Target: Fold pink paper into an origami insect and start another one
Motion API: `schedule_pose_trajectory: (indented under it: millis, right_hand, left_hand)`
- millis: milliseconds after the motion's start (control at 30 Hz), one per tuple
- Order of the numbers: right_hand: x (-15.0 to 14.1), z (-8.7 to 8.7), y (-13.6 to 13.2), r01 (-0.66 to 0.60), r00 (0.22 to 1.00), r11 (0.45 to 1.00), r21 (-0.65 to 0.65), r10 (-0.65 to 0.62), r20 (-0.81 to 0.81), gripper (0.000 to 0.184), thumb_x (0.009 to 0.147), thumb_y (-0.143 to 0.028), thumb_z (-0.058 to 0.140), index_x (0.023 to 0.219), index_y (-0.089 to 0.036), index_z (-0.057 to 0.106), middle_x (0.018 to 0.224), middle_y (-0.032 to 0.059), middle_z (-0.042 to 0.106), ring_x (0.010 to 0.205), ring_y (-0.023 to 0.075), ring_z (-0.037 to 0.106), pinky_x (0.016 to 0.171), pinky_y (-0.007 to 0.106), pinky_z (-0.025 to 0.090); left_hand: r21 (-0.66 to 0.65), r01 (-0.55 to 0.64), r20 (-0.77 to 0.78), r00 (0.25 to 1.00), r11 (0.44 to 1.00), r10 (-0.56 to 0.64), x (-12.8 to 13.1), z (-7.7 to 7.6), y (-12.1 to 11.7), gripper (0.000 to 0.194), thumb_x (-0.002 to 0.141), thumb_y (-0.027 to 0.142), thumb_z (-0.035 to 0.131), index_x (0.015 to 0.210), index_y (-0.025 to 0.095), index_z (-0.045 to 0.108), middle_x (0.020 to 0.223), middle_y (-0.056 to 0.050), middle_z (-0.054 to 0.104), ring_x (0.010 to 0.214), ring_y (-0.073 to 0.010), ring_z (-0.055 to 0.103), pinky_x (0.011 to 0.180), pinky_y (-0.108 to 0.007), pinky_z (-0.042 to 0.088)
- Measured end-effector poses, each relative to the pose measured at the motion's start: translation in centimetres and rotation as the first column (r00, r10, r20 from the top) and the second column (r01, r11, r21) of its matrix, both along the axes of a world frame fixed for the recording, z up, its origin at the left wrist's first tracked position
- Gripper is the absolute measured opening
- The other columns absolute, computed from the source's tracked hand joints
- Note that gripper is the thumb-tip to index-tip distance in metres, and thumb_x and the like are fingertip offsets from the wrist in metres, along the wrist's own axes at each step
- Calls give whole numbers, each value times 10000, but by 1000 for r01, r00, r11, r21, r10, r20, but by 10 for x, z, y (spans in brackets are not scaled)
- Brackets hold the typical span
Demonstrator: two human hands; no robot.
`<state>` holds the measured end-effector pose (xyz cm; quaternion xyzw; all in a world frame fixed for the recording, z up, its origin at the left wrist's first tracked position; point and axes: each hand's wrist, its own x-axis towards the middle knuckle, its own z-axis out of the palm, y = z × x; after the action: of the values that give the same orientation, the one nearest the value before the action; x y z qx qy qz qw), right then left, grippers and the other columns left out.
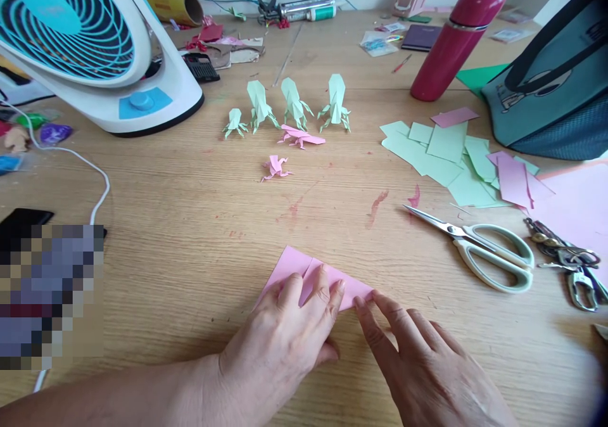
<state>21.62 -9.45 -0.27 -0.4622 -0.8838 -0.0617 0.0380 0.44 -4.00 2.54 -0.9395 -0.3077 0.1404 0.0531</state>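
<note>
A folded sheet of pink origami paper (291, 261) lies on the wooden table in front of me, with a crease or flap edge running across it. My left hand (285, 325) rests on top, its fingers slightly apart and pressing the paper down. At the paper's right corner, my right hand (413, 351) has its thumb and index finger together on the tip; its other fingers extend loosely to the right. Part of the paper's lower edge is hidden under my left hand.
Pink folded figures (275, 168) and several green ones (337, 101) stand beyond the paper. Scissors (496, 259), keys (582, 287) and paper scraps (446, 139) lie right, near a red flask (456, 47) and blue bag (546, 91). Left are a fan (161, 91) and white cable (97, 167).
</note>
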Motion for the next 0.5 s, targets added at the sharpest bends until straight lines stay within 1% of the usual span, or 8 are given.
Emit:
schedule_pose_trajectory:
  millis: [67,133,233,367,500]
  right_hand:
    - [-1,1,1,12,1000,1000,4,-12,-8,474,889,-56,329,1287,-64,587,1133,181,681,833,218,679,664,325,610]
    - [-2,2,1,21,1000,1000,17,-20,-13,471,887,-57,324,1268,-67,601,1131,177,683,825,218,682,655,324,610]
    - [-2,2,2,19,1000,999,29,-19,-9,470,887,-55,320,1258,-76,609,1127,176,684,817,221,688,648,327,612]
    - [-2,1,4,4,1000,999,42,-4,-10,472,894,-60,311,1254,-83,615,1109,174,685,815,226,691,649,330,614]
    - [0,0,5,-9,1000,998,56,10,-4,458,900,-64,312,1239,-73,619,1076,173,684,790,231,685,618,338,614]
  left_hand:
    - [39,-13,22,1000,999,12,0,0,0,630,941,521,508,1464,178,430,1499,-141,455,1108,-275,611,801,-369,586]
    - [84,-40,67,997,996,35,2,-1,-2,646,901,553,560,1432,193,481,1469,-117,499,1049,-264,625,809,-376,574]
    - [124,-77,146,988,989,59,4,-3,-3,658,849,603,606,1373,209,555,1398,-85,579,999,-264,632,869,-417,541]
    - [110,-103,201,976,989,79,3,-11,-3,647,849,633,583,1346,218,575,1361,-75,611,1124,-296,600,958,-477,479]
    - [101,-32,239,971,994,7,-1,-21,-2,701,867,598,586,1373,117,528,1384,-127,586,1278,-307,524,1053,-445,422]
